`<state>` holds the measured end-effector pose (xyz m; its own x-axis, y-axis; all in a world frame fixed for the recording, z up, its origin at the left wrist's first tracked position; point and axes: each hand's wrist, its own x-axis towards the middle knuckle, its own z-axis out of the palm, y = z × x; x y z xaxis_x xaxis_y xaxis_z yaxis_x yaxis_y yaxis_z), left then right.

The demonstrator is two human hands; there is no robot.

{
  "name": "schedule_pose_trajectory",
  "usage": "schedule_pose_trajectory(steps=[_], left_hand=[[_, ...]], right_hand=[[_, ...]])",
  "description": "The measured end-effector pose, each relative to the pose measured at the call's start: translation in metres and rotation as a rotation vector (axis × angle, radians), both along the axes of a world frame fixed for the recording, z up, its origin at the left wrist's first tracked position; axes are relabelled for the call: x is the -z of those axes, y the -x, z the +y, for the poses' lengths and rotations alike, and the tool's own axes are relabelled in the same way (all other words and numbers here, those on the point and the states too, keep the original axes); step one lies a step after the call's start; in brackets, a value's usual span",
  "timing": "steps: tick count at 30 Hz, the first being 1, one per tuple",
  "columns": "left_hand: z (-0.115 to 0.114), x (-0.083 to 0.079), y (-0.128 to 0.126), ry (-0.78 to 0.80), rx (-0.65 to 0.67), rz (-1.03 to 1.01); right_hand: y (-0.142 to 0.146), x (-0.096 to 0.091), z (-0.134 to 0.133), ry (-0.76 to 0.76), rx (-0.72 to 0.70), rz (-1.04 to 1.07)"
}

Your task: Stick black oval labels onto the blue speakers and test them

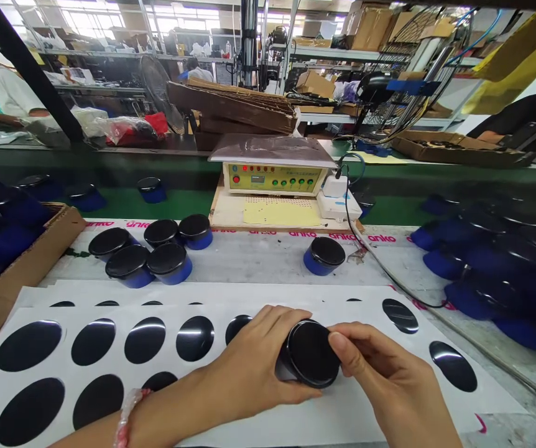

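My left hand [268, 358] is wrapped round the side of a short round cap [312, 353], which it holds tilted above white sheets. A glossy black disc covers the cap's top. At the disc's right edge, my right hand [370, 361] pinches with thumb and forefinger. Whether the disc's edge lies flat there is hidden by the fingers. Beneath both hands lies a white sheet [333, 410] bearing rows of glossy black round stickers [145, 340]. Bare white patches show on the sheet near the hands.
Blue caps with black tops stand behind the sheets, one alone [324, 255], several grouped [169, 261]. More fill a cardboard box [67, 227] at left and a pile [520, 267] at right. A control box [272, 177] stands behind; its grey cable [403, 289] runs rightward.
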<state>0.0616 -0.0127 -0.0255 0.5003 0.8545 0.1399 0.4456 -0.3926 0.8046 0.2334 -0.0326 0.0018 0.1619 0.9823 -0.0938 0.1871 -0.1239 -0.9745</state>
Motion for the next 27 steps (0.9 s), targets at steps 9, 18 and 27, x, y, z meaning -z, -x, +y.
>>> schedule_pose_trajectory(steps=[9, 18, 27], left_hand=[[0.0004, -0.0019, 0.0, 0.014, 0.01, 0.009], [0.0006, -0.0032, 0.0008, 0.022, 0.017, 0.006], [0.0004, -0.0036, 0.0005, 0.014, 0.01, -0.008]], right_hand=[[-0.0061, 0.0001, 0.0032, 0.001, -0.015, 0.001], [-0.0062, -0.0013, 0.0043, -0.015, -0.035, -0.024], [-0.0025, 0.0017, 0.0028, -0.104, -0.068, -0.144]])
